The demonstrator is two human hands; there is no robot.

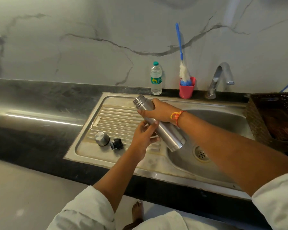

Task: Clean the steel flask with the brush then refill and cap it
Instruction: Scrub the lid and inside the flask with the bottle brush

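Water bottle (pixel 156 78): green label, print unreadable.
Pink cup (pixel 186 90): holds brush (pixel 183 71), far side.
Steel flask (pixel 169 134): uncapped, tilted above sink (pixel 156 165).
Right hand (pixel 158 112): grips its neck end.
Left hand (pixel 143 136): curled round its middle.
Cap (pixel 102 138): on drainboard, left.

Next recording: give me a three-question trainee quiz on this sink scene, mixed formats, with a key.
1. True or false: the brush stands head down in the pink cup by the wall.
2. Multiple choice: where does the steel cap lie? A) on the drainboard B) in the basin C) screwed onto the flask
3. Short answer: which hand grips the steel flask nearest its threaded neck?

Key: 1 true; 2 A; 3 the right hand.
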